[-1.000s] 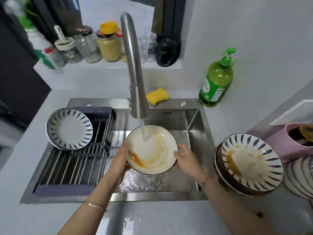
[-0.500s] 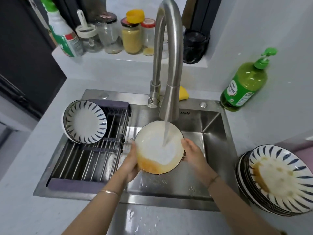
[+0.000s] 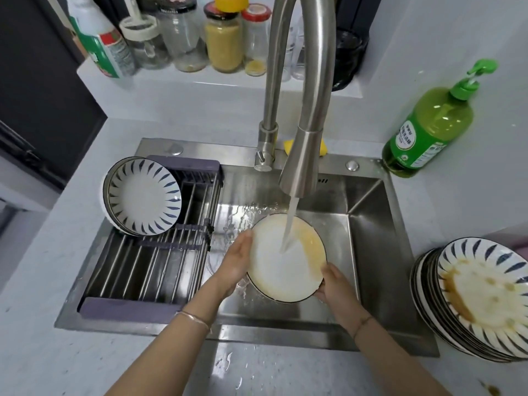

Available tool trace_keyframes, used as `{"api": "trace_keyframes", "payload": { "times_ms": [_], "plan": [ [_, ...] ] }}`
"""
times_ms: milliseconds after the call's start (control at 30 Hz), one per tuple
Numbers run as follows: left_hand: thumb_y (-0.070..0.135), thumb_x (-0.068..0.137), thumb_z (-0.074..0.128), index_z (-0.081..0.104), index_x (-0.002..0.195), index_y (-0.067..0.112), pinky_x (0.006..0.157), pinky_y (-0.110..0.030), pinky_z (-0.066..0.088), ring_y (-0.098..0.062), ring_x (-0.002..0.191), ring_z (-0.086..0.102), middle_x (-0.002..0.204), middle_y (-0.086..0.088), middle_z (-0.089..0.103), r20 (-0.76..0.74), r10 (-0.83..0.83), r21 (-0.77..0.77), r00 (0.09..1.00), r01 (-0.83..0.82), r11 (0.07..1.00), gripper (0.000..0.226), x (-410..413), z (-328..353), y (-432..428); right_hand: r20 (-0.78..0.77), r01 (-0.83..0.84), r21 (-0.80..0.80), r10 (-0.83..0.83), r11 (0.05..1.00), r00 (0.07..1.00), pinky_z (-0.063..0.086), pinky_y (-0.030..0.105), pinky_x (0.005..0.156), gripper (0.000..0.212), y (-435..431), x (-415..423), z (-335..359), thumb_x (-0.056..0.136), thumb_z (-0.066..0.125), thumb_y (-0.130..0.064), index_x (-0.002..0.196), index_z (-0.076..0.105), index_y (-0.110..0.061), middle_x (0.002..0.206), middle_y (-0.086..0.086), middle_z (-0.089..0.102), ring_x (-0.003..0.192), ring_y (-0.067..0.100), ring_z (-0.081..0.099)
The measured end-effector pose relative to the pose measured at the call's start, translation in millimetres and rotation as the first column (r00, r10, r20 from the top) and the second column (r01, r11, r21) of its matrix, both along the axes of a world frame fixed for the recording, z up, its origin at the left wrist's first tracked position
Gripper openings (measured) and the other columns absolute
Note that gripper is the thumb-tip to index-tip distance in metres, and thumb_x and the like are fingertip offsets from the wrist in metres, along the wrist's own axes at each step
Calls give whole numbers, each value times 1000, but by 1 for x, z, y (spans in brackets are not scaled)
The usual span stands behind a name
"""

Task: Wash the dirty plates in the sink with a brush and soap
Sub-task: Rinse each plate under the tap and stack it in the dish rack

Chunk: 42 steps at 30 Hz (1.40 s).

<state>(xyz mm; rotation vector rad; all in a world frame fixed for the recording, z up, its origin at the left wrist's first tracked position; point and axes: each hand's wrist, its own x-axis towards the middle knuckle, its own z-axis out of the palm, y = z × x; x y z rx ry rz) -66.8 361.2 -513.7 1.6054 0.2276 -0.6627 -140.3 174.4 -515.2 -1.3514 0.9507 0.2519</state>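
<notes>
Head view, looking down past two bare forearms into a steel sink [image 3: 368, 224]. Left hand [image 3: 238, 260] cupped against the left rim of a plate [image 3: 281, 270], thumb side along the edge, fingers mostly hidden behind it and probably curled round the back. Right hand [image 3: 333, 284] clamped on the lower right rim, thumb over the front, fingers underneath. Plate held between the two, clear of the sink floor, tilted with its face up toward the camera; white in the middle, orange-brown smear along the right side and the bottom edge. Stream of water [image 3: 290, 224] landing on the upper middle of the plate, straight from the tap [image 3: 303, 155] arching above. Thin bracelet [image 3: 194, 318] on the left wrist.

Left of the hands, a slatted rack [image 3: 148, 270] laid across the left part of the sink, with a clean plate [image 3: 143, 195], blue-striped, leaning at its far corner. Right of the sink, on the counter [image 3: 43, 352], a stack of dirty plates [image 3: 483, 298], top one stained brown. Farther back on the right, a green soap bottle [image 3: 428, 127] with a pump. Yellow sponge [image 3: 289, 144] half hidden behind the tap. Jars [image 3: 223, 38] lined up on the ledge beyond.
</notes>
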Motion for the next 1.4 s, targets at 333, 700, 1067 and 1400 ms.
{"api": "trace_keyframes", "payload": {
  "times_ms": [333, 700, 1067, 1400],
  "plan": [
    [70, 91, 23, 49, 137, 26, 84, -41, 57, -28, 112, 62, 127, -6, 64, -324, 169, -179, 931, -236, 955, 68, 4, -19, -10, 288, -196, -379, 316, 904, 904, 55, 34, 85, 29, -14, 10, 29, 101, 43, -23, 130, 47, -21, 107, -7, 65, 98, 15, 62],
    [38, 104, 39, 60, 110, 16, 40, -23, 50, -14, 56, 64, 70, 1, 69, -398, 97, -113, 912, -153, 982, 31, 31, -16, -12, -55, -224, -974, 942, 22, 331, 46, 33, 96, 47, -26, 0, 6, 94, 39, -54, 96, 73, -22, 90, -12, 73, 84, 6, 67],
    [48, 103, 29, 44, 138, 14, 96, -44, 49, -31, 113, 55, 128, -11, 57, -427, -139, -8, 893, 150, 989, 50, 16, -18, -11, 142, -22, 75, 11, 997, 990, 58, 41, 81, 16, 3, 26, -16, 91, 62, -26, 99, 67, -13, 106, 11, 70, 98, 27, 65],
    [60, 90, 53, 55, 129, 9, 81, -47, 58, -31, 95, 68, 111, -14, 69, -421, 43, 136, 906, 16, 991, 64, 16, -62, 9, 22, 43, 479, -61, 877, 998, 56, 27, 82, 23, -11, 8, -30, 96, 53, -24, 112, 62, -10, 103, 5, 71, 104, 18, 61]
  ]
}}
